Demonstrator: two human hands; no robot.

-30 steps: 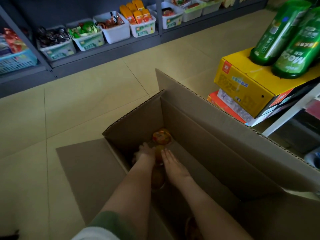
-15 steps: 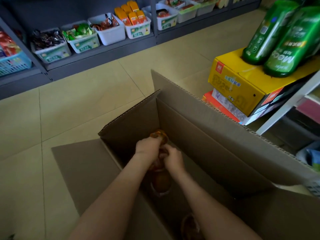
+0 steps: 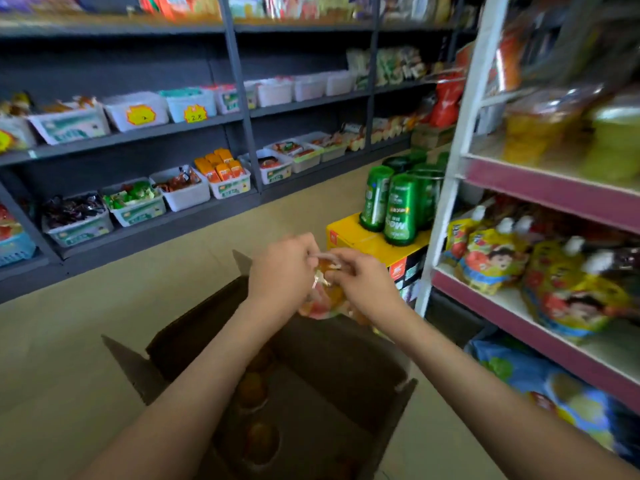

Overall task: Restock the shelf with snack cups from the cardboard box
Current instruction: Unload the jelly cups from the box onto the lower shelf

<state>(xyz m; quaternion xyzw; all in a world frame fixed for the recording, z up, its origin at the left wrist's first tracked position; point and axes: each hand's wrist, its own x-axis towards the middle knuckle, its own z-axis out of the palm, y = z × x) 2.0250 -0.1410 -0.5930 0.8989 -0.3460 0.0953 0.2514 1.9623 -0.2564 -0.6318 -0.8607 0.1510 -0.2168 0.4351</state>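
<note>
An open cardboard box (image 3: 346, 368) stands on the floor below me, with several orange snack cups (image 3: 254, 388) in a row along its bottom. Both my hands are raised above the box. My left hand (image 3: 280, 271) and my right hand (image 3: 363, 284) grip an orange and pink snack cup (image 3: 323, 297) between them, fingers curled round its top. The white shelf (image 3: 540, 299) with pink edges stands at the right, holding yellow pouches and, higher up, blurred yellow cups (image 3: 540, 129).
A yellow carton (image 3: 360, 242) with green bottles (image 3: 401, 209) on top sits on the floor beside the white shelf's post. Dark shelving (image 3: 145, 133) with white bins of snacks runs along the far side of the tiled aisle.
Both hands have come up out of the box with a snack cup held between them. My view has lifted from the box interior towards the shelves.
</note>
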